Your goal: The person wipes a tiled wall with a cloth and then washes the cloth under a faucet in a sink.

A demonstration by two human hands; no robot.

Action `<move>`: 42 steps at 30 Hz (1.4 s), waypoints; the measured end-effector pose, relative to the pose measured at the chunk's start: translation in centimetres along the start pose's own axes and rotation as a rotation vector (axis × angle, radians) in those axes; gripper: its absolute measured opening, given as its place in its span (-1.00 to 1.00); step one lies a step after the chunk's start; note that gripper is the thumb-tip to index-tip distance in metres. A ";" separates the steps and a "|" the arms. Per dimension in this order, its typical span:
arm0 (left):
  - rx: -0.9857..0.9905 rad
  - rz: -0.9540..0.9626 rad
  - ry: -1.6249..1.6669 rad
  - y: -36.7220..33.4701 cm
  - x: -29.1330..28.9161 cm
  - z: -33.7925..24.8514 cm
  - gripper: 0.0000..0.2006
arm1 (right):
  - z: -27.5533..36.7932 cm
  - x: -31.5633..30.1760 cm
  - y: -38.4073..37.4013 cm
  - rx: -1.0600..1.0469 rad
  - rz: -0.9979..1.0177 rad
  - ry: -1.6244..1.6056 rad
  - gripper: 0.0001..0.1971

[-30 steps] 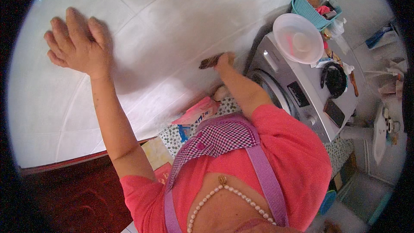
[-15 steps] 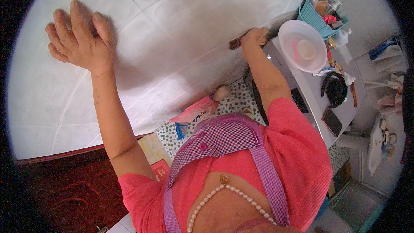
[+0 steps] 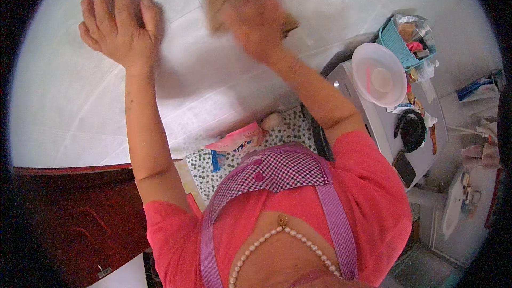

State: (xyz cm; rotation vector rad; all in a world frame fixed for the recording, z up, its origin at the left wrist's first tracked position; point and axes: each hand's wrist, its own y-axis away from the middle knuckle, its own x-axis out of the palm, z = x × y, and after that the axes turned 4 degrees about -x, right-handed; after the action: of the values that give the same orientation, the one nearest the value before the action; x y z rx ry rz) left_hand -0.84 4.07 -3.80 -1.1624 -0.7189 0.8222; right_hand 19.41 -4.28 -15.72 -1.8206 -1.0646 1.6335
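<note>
My left hand (image 3: pixel 120 32) rests against the pale tiled wall (image 3: pixel 80 112), its fingers spread and nothing in it. Up and to its right, my right hand (image 3: pixel 256 24) is smeared by motion over the same tiles. It grips a flat brown thing (image 3: pixel 217 1), perhaps a cloth or scrubber; the blur hides its kind. Part of it shows past the fingers on both sides of the hand.
On the right, a white table (image 3: pixel 368 112) bears a translucent white basin (image 3: pixel 362 69), a blue basket (image 3: pixel 397 42) of small items, a coiled black thing (image 3: pixel 412 130) and a phone (image 3: pixel 404 169). A pink packet (image 3: pixel 240 140) lies below the wall. At lower left is a dark red door (image 3: pixel 69 208).
My right hand has swept up and left across the wall from beside the table, with the brown thing in it. My left hand stays spread on the tiles; the whole view has shifted slightly.
</note>
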 end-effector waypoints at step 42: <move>-0.051 0.093 -0.005 0.1 -0.4 -0.8 -0.61 | -14.7 -7.5 -7.6 -0.060 -0.258 0.301 -0.72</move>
State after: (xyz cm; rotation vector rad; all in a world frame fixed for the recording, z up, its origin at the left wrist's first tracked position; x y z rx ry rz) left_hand -0.43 3.39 -4.13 -1.2476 -0.6977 0.8895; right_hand 31.92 -3.52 -2.63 -1.8081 -1.1628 1.1499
